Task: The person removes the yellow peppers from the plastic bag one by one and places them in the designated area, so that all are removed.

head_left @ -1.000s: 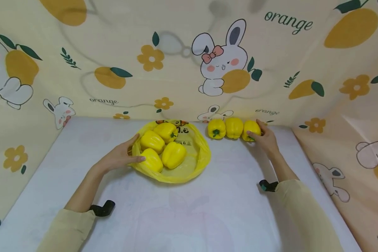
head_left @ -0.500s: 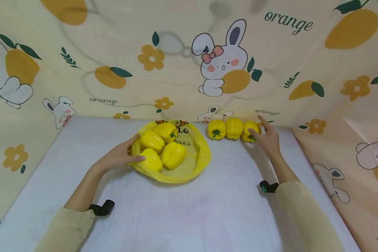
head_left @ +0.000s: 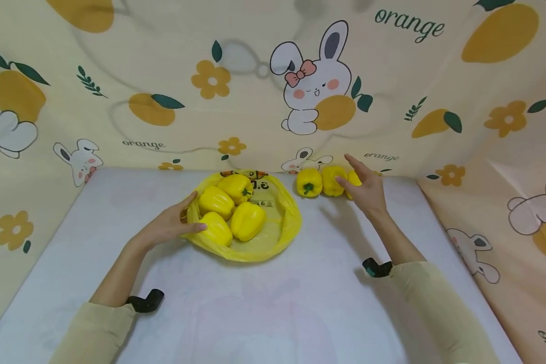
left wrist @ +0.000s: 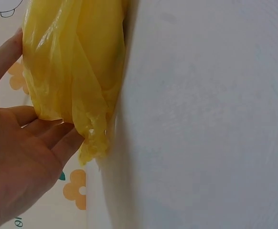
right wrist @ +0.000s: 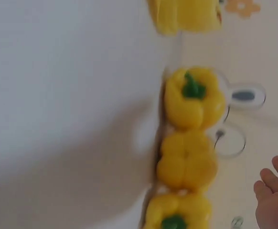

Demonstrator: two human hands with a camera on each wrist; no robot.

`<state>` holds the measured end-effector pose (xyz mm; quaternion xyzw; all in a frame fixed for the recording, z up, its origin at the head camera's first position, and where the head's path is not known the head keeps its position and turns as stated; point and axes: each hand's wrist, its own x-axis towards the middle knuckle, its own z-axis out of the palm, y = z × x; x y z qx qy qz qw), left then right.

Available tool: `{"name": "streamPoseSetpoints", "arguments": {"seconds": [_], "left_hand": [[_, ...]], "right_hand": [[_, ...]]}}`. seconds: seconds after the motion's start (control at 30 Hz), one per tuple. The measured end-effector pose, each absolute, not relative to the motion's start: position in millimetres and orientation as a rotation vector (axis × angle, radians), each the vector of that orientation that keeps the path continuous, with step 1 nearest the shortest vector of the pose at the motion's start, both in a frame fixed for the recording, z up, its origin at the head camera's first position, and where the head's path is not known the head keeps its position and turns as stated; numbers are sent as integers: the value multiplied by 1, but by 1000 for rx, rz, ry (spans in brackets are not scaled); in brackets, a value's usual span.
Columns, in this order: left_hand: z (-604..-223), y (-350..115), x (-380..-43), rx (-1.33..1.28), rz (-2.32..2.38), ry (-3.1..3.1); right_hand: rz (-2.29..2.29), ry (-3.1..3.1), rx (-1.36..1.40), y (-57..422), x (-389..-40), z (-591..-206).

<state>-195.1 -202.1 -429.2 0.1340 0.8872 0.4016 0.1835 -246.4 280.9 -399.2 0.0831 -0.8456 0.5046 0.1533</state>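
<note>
My left hand (head_left: pixel 168 225) holds the left rim of a yellow plastic bag (head_left: pixel 279 222), thumb over the edge inside and fingers along the outside. Several yellow bell peppers (head_left: pixel 248 221) lie in the bag's open mouth. In the left wrist view the fingers (left wrist: pixel 65 140) touch the thin plastic (left wrist: pixel 72 57). Three more yellow bell peppers stand in a row at the back: the left one (head_left: pixel 308 183), the middle one (head_left: pixel 332 178) and the right one (right wrist: pixel 179 212). My right hand (head_left: pixel 368 192), fingers spread and holding nothing, is over the right pepper and partly hides it in the head view.
The white tabletop (head_left: pixel 255 313) stretches in front of the bag and the row. A cloth backdrop (head_left: pixel 245 116) printed with rabbits and oranges rises behind the table and along both sides. A black wrist camera mount (head_left: pixel 146 301) sits at the left cuff, another (head_left: pixel 376 268) at the right.
My right hand has let go of the right bell pepper, lifted away and shifted left toward the middle one. The left hand stays at the bag. The head view has shifted slightly.
</note>
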Motion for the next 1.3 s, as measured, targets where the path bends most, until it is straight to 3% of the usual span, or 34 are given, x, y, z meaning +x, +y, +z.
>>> {"name": "streamPoseSetpoints", "arguments": {"seconds": [0.83, 1.3], "left_hand": [[-427, -201, -199, 352, 1148, 2480], [-430, -202, -197, 350, 1190, 2449]], "right_hand": [[1625, -2493, 663, 176, -199, -413], [1645, -2647, 712, 139, -182, -423]]}}
